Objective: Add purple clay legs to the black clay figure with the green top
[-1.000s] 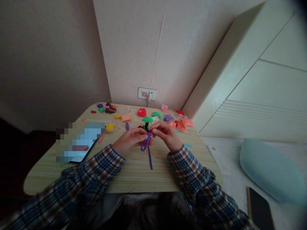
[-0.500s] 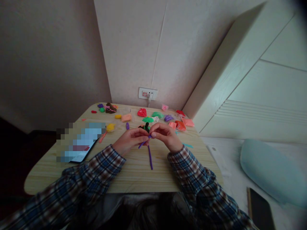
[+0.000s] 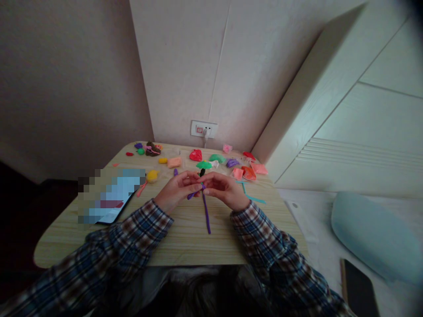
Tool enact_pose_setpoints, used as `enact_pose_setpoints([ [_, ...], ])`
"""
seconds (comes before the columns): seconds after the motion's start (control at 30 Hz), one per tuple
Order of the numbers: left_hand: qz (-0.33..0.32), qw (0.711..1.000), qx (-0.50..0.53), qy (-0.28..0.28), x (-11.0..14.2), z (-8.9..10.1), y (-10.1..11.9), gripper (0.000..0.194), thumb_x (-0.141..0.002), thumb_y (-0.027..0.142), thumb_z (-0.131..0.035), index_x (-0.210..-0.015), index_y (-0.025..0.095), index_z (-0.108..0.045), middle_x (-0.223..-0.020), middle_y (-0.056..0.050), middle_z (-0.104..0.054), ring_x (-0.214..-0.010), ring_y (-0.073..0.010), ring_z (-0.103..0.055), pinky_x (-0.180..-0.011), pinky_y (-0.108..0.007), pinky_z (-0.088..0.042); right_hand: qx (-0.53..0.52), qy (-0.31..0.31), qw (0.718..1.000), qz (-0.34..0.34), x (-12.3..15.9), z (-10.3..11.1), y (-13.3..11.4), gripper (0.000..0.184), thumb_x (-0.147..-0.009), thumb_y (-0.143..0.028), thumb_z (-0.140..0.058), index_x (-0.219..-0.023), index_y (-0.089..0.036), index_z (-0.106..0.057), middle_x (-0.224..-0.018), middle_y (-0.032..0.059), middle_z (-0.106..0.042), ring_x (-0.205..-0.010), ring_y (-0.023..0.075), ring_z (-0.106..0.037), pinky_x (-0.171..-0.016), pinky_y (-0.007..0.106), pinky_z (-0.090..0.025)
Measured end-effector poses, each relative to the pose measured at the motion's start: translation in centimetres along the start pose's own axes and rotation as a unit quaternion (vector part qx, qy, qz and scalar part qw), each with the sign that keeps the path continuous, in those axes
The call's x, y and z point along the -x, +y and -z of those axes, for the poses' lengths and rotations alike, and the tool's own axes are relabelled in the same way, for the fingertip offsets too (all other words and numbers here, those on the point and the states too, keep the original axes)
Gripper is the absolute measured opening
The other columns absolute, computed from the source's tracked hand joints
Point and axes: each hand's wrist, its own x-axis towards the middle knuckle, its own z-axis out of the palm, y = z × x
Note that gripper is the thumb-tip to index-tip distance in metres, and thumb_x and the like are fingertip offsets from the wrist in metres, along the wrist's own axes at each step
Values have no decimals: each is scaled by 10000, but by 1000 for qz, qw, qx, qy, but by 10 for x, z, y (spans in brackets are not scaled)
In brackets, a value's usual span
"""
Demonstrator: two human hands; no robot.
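Observation:
A long purple clay strip [image 3: 206,214] runs from my fingertips down across the wooden table [image 3: 185,237]. My left hand [image 3: 176,190] and my right hand [image 3: 223,190] meet above the table, both pinched on the strip's upper end. A short purple piece sticks out to the left between my fingers. Just behind my hands stands a small clay figure with a green cap [image 3: 203,165] on a dark stem.
Several coloured clay lumps and packets lie along the table's far edge, among them a yellow lump [image 3: 152,176] and orange pieces [image 3: 247,172]. A phone [image 3: 110,196] lies at the left. A wall socket [image 3: 203,129], a white cabinet [image 3: 346,114], a pale blue cushion [image 3: 373,233].
The purple loop I held a second ago has been pulled out into a straighter strip. My hands have sunk slightly toward the table and stayed together.

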Motion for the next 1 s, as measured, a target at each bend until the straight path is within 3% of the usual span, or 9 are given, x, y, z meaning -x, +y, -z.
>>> enact_pose_setpoints([
  [0.13,14,1000,-7,4,0,-1,0,341,-570,306,-771,-795,130,-584,-696,8,-646,-604,-92,-584,-575,-203,-454,63,27,998,11,0,-1,1,276,-696,-380,-676,-858,-184,-570,-767,11,-592,-705,136,-576,-709,314,-478],
  [0.27,27,999,-36,-20,0,1,-4,357,-650,428,-693,-835,132,-619,-726,-11,-658,-648,-128,-620,-681,-270,-492,162,85,981,70,0,-1,-4,226,-721,-357,-658,-822,-187,-548,-747,0,-543,-666,119,-517,-634,273,-448],
  [0.37,40,996,-22,-80,0,2,-8,403,-681,483,-644,-898,144,-625,-828,-43,-666,-768,-174,-638,-747,-311,-496,277,124,943,137,1,-4,-9,202,-730,-347,-647,-758,-184,-532,-754,10,-499,-705,139,-478,-639,280,-426],
  [0.47,34,992,-9,-120,1,0,-10,357,-710,427,-641,-935,151,-621,-929,-65,-645,-870,-187,-606,-751,-313,-499,371,143,899,183,3,-9,-10,171,-753,-306,-619,-728,-187,-499,-808,32,-483,-799,173,-470,-715,323,-418],
  [0.63,-6,989,-99,-113,1,-2,-9,268,-732,348,-635,-883,128,-621,-863,-43,-632,-836,-178,-578,-719,-277,-472,480,99,852,183,6,-16,0,96,-772,-248,-577,-765,-185,-505,-968,75,-512,-926,218,-458,-795,383,-378],
  [0.7,-28,987,-129,-92,0,0,-8,230,-714,312,-654,-842,124,-621,-832,-34,-635,-816,-170,-577,-703,-251,-458,493,91,846,180,6,-18,1,127,-767,-277,-591,-825,-183,-530,-1016,84,-510,-965,229,-452,-820,394,-365],
  [0.87,-12,997,-38,-59,1,3,-4,296,-782,364,-570,-968,136,-538,-764,-40,-650,-688,-149,-622,-635,-258,-485,450,105,866,192,6,-17,-7,445,-719,-385,-648,-1086,-175,-508,-1106,108,-478,-1061,253,-427,-895,425,-351],
  [0.93,-15,998,-45,-51,3,3,-2,303,-802,398,-537,-955,137,-526,-623,-3,-609,-508,-109,-581,-490,-205,-450,420,124,876,202,6,-16,-11,404,-744,-347,-630,-1086,-177,-498,-1090,100,-492,-1066,238,-433,-913,418,-353],
  [1.0,-37,997,-55,-30,4,3,0,284,-813,420,-516,-882,145,-522,-469,64,-482,-319,-50,-413,-338,-149,-305,402,150,881,201,6,-14,-14,299,-780,-284,-592,-1050,-190,-505,-1068,88,-507,-1053,219,-448,-897,405,-374],
])
